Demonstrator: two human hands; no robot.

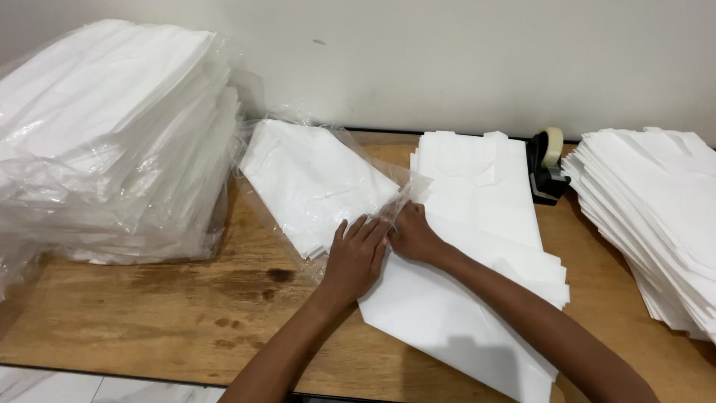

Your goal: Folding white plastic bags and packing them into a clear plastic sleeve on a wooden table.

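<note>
1. A person's left hand (356, 257) lies flat, fingers spread a little and gripping nothing, on the near end of a folded white garment in a clear plastic bag (317, 183), which rests at mid-table, angled toward the wall.
2. The right hand (412, 233) sits just beside it, fingers pinched on the bag's loose open edge (the film lifts and crinkles there).
3. Judged from this moment, the thin film could tear or the garment bunch up inside if the pinched edge is pulled while the other hand presses down.
4. The forearms cross a stack of flat white sheets (477, 246), which could slide out of line.
5. The wooden table (186, 313), stained in spots, stands against a plain pale wall; a tall pile of bagged garments (112, 142) fills its left end, another white stack (656, 216) its right, with a tape dispenser (547, 168) between.
</note>
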